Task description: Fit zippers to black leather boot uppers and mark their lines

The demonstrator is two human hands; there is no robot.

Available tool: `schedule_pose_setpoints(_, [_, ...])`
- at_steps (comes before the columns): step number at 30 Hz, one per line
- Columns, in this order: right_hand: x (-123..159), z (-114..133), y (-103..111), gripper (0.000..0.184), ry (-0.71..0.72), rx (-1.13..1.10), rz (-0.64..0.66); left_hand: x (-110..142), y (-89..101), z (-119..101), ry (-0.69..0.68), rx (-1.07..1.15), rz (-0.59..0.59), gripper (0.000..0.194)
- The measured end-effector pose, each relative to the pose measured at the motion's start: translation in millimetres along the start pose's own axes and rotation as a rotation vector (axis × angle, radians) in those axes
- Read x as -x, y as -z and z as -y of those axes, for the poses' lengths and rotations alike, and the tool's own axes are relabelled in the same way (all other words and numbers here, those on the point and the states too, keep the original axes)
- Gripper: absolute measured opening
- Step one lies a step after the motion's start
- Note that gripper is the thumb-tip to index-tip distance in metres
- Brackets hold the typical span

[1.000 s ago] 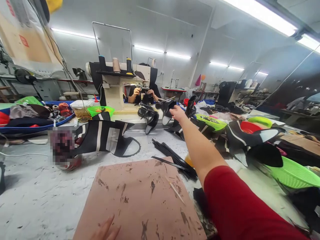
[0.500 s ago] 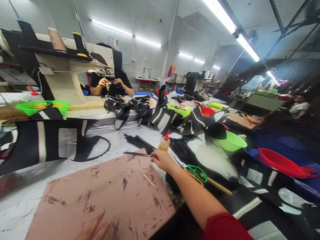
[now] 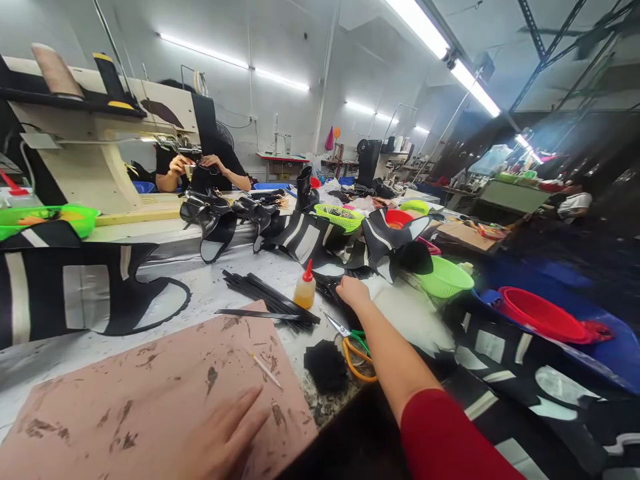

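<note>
Glossy black strips [image 3: 328, 285], right of a red-tipped clear plastic bottle [image 3: 305, 288] and beyond green-and-orange-handled metal scissors [image 3: 345, 332], are partly covered by the right hand [image 3: 353, 293], whose grip cannot be told. The left hand [image 3: 223, 433] is held unclenched over a scuffed pink board [image 3: 165, 363]; grey walls [image 3: 287, 40] are tube-lit.
</note>
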State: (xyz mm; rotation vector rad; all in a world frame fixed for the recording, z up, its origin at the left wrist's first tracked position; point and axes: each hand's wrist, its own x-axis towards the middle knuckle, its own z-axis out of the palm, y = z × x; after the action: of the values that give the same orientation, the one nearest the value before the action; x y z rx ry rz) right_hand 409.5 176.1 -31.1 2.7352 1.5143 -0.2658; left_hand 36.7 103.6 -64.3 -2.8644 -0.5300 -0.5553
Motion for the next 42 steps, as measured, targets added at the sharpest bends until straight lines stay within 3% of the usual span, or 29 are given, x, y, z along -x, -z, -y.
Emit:
schedule_pose_setpoints(3, [1, -2, 5, 0.03, 0.049, 0.027, -0.003, -88, -4.6, -10, -0.061, 0.084, 0.118, 0.044])
schedule_pose_setpoints(6, [2, 0, 7, 0.03, 0.143, 0.063, 0.014, -175, -30.4, -12, -0.002, 0.162, 0.37, 0.048])
schedule_pose_setpoints(8, [1, 2, 9, 0.03, 0.19, 0.091, 0.024, -221, -52.7, -10, 0.046, 0.153, 0.408, 0.049])
schedule_pose_setpoints(11, [-1, 2, 15, 0.029, 0.236, 0.122, 0.039, -264, -79.1, -7, 0.092, 0.13, 0.433, 0.039])
schedule_pose_setpoints(14, [-6, -1, 24, 0.029, 0.275, 0.142, 0.04, -285, -91.8, -6, 0.097, 0.107, 0.449, 0.026])
schedule_pose_setpoints(19, [-17, -9, 46, 0.021, 0.288, 0.17, -0.117, -305, -100.3, -3, 0.091, 0.051, 0.46, 0.017])
schedule_pose_setpoints(23, [-18, -16, 78, 0.021, 0.306, 0.192, -0.328, -309, -101.9, -6, 0.083, 0.045, 0.441, 0.028])
schedule_pose_setpoints(26, [-16, -23, 113, 0.023, 0.323, 0.213, -0.449, -308, -103.1, -6, 0.103, 0.054, 0.42, 0.033])
schedule_pose_setpoints(30, [-6, -34, 173, 0.03, 0.281, 0.252, -0.628, -307, -102.6, -1, 0.131, 0.082, 0.377, 0.037])
schedule_pose_setpoints(33, [17, -38, 219, 0.026, 0.305, 0.304, -0.8, -308, -96.3, -1, 0.15, 0.118, 0.358, 0.038])
schedule_pose_setpoints(35, [41, -35, 237, 0.022, 0.344, 0.325, -0.834, -308, -87.8, -6, 0.164, 0.159, 0.357, 0.038])
schedule_pose_setpoints(37, [70, -29, 241, 0.021, 0.401, 0.33, -0.827, -301, -76.4, -16, 0.169, 0.196, 0.336, 0.04])
schedule_pose_setpoints(39, [100, -22, 228, 0.02, 0.535, 0.313, -0.793, -282, -63.7, -28, 0.176, 0.323, 0.268, 0.04])
schedule_pose_setpoints(40, [114, -17, 217, 0.018, 0.635, 0.292, -0.758, -265, -57.4, -33, 0.186, 0.428, 0.22, 0.042])
schedule_pose_setpoints(42, [139, -7, 186, 0.017, 0.875, 0.234, -0.651, -220, -45.8, -38, 0.241, 0.874, 0.042, 0.054])
